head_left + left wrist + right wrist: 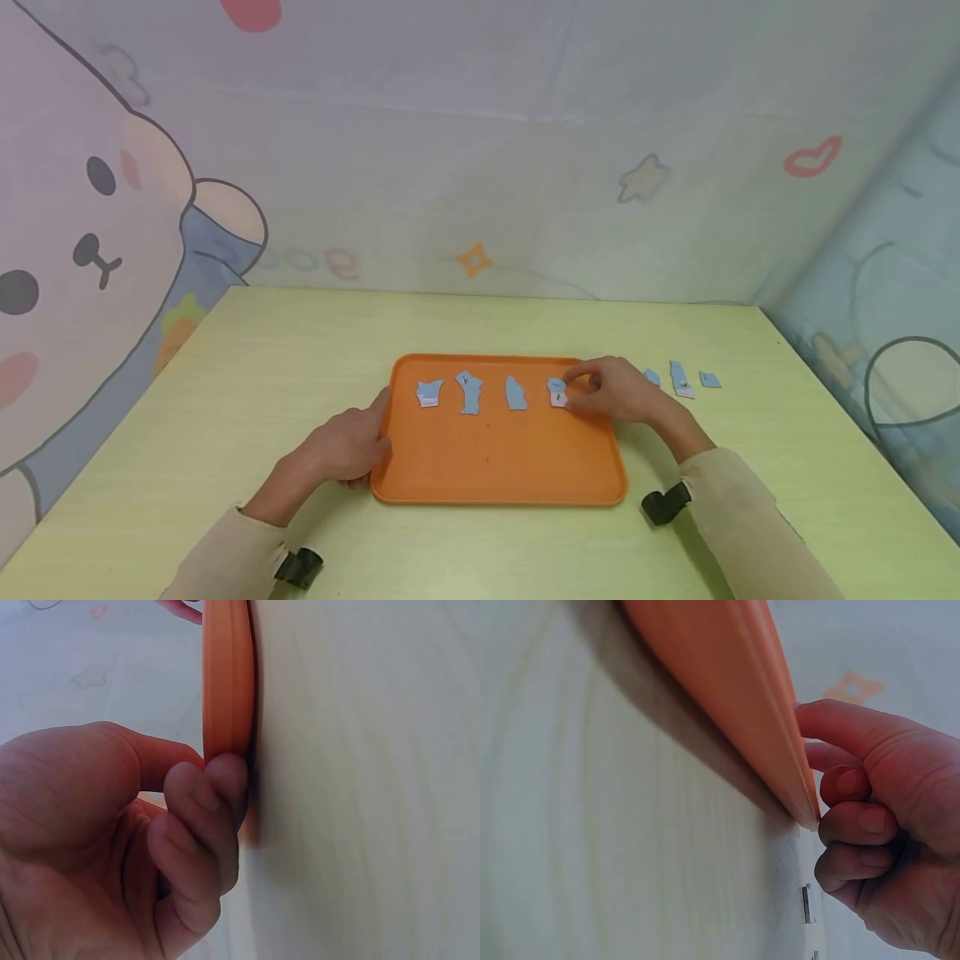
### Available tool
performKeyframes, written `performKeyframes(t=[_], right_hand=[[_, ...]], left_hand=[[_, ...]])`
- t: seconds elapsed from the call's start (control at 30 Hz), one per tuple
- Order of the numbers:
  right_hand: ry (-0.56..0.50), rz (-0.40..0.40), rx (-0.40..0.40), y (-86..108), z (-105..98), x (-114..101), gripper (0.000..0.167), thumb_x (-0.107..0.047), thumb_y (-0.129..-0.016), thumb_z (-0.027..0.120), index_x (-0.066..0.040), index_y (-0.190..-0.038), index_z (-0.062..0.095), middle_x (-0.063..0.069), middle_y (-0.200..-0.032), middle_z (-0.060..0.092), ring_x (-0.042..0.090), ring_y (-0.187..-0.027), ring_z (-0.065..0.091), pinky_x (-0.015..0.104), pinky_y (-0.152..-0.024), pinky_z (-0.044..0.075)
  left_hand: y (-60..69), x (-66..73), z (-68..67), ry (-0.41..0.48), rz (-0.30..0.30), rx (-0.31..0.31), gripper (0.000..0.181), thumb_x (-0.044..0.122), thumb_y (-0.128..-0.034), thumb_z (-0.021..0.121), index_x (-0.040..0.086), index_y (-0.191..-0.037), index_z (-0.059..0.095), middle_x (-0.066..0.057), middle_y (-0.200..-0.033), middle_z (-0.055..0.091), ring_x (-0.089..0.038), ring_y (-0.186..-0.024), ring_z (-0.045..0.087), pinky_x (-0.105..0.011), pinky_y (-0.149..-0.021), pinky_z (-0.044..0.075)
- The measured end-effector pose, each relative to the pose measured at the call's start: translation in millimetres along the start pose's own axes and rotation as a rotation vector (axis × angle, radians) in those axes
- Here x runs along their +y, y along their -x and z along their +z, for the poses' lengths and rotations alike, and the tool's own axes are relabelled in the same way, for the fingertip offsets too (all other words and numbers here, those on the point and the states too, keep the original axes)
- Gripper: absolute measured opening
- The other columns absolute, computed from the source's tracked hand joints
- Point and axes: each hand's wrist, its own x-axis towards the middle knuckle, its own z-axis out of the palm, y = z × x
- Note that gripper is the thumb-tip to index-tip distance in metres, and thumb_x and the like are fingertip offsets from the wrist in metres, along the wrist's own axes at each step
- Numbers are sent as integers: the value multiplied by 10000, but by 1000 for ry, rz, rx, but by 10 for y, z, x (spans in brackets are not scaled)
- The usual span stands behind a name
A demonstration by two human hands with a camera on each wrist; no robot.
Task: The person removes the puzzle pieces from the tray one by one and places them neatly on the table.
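An orange tray lies on the table, with several blue torn-edged pieces in a row across its upper half. My left hand grips the tray's left edge; in the left wrist view its thumb and curled fingers hold the rim. Over the tray's upper right corner, my right hand has its thumb and index finger at the right side of the blue and white piece. In the right wrist view the right hand is beside the tray, its other fingers curled; the piece is hidden there.
Right of the tray on the pale table lie a small blue piece, partly behind the right hand, a long piece and a small piece. A patterned cloth stands behind the table.
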Motion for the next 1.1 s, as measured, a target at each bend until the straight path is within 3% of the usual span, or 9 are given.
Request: performKeyframes(t=[0.23, 0.5, 1.1], right_hand=[[-46, -7, 16, 45, -9, 23, 357, -283, -902, 814, -115, -1214, 766, -67, -623, 332, 128, -599, 349, 276, -580, 280], [-92, 43, 28, 132, -64, -30, 391, -244, -916, 805, -85, -1268, 738, -48, -627, 392, 154, -603, 401, 264, -543, 328], [-98, 21, 52, 302, -130, -47, 389, -229, -912, 817, -74, -1258, 726, -69, -596, 361, 111, -541, 344, 262, -542, 318]], left_hand=[[-3, -3, 4, -6, -7, 2, 732, 57, -1006, 452, -27, -1663, 139, -50, -562, 584, -148, -435, 517, -281, -468, 438], [-18, -8, 9, -15, -11, 1, 744, 57, -998, 446, -30, -1666, 129, -46, -557, 583, -147, -434, 515, -276, -461, 432], [-26, -8, 9, -14, -12, 2, 728, 75, -1020, 457, -32, -1662, 131, -60, -586, 599, -160, -447, 534, -287, -468, 449]])
